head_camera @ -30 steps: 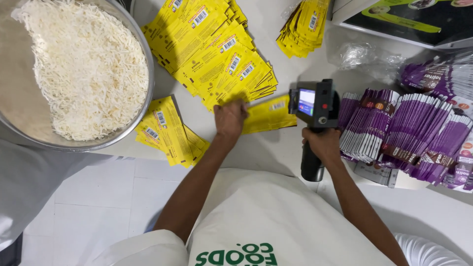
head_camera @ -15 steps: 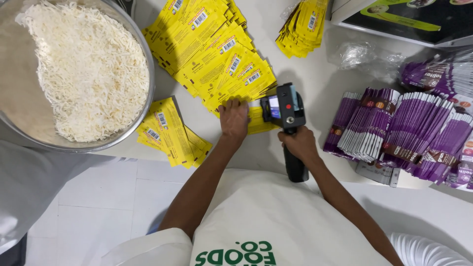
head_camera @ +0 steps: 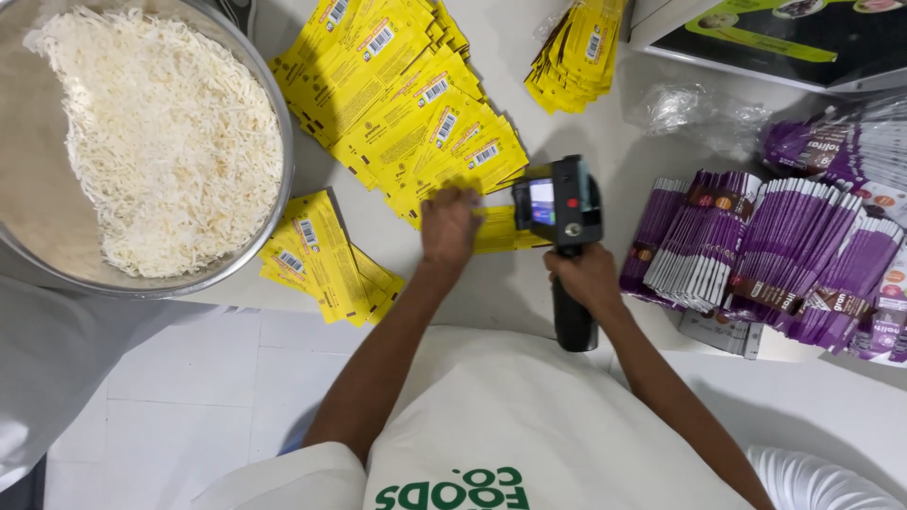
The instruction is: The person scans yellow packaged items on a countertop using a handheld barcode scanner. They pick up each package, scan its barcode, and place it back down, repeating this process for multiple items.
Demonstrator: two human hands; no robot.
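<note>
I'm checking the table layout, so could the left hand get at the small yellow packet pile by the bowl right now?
Probably yes. The left hand only presses a yellow packet flat, and bare white table lies between it and the small yellow pile.

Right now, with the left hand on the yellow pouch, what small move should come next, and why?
Probably slide the handheld printer in the right hand leftward along the yellow pouch: its head sits over the pouch's right end, and the left hand pins the other end flat.

The white counter carried a metal bowl of shredded white flakes, yellow pouches, purple pouches and crumpled clear plastic.
</note>
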